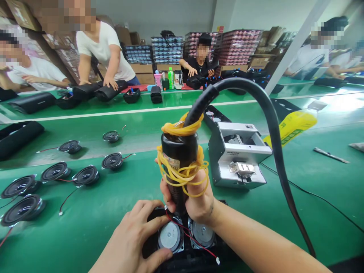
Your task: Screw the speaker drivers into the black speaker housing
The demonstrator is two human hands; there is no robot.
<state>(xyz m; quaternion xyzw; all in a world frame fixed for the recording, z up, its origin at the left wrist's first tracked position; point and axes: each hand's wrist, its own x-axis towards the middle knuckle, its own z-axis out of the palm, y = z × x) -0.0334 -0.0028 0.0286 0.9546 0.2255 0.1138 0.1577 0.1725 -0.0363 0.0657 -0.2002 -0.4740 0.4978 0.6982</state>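
My right hand [199,197] is wrapped round a black electric screwdriver [178,151], held upright with its tip end down over a black speaker housing [187,261]. Yellow rubber bands are wound round the tool, and a thick black cable arches from its top. Two round speakers, a left one [170,236] and a right one [203,232], lie magnet side up in the housing. With thumb and fingers curved about the left speaker, my left hand [133,231] grips it at the housing's side. A thin red wire with white plugs crosses both speakers. The screwdriver's tip is hidden.
Several loose speakers [85,175] lie to the left on the green bench. A grey screw feeder [240,155] stands right of the screwdriver, before a yellow bottle [298,123]. A black housing [19,138] sits far left. Across the bench, several people handle black speaker cases [110,90].
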